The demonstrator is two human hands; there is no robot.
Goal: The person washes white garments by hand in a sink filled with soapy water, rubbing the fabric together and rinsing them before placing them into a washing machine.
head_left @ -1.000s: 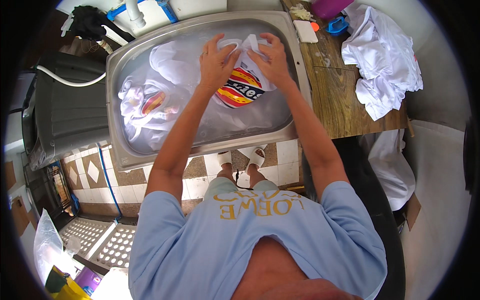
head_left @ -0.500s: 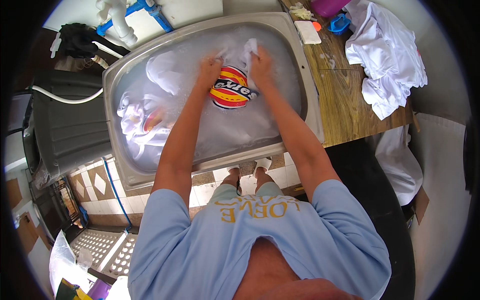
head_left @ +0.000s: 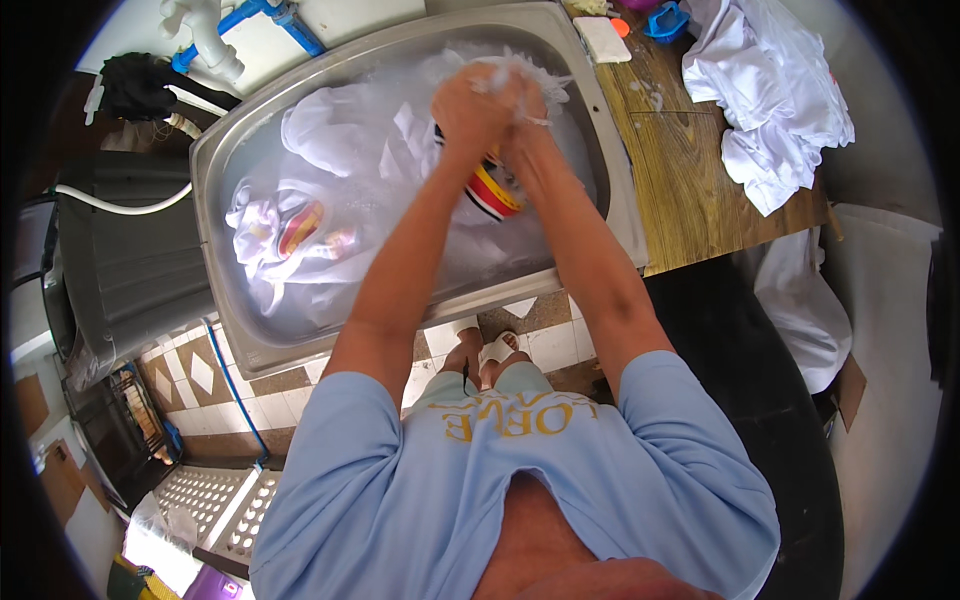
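A metal sink (head_left: 628,225) in front of me holds cloudy, soapy water with white laundry in it. Both fists meet near its far right part, closed on a white shirt with a red, yellow and black print (head_left: 495,195). My left hand (head_left: 472,108) presses against my right hand (head_left: 524,112), and suds cover the fingers. Much of the print is hidden under my wrists. Bunched white cloth shows just beyond the hands. Toward the sink's left side floats another white garment with a red and orange print (head_left: 300,229). A pale swell of white cloth (head_left: 325,130) rises behind it.
Right of the sink is a wooden counter (head_left: 690,215) with a heap of white clothes (head_left: 765,100), a white soap bar (head_left: 604,39) and a blue scrub brush (head_left: 666,22). A white hose (head_left: 130,203) runs to the sink's left; a white pipe (head_left: 207,45) stands behind.
My hands, apart before with cloth in each, have come together and moved slightly farther away. The shirt is bunched between them, covering part of its print. The view has shifted a little.
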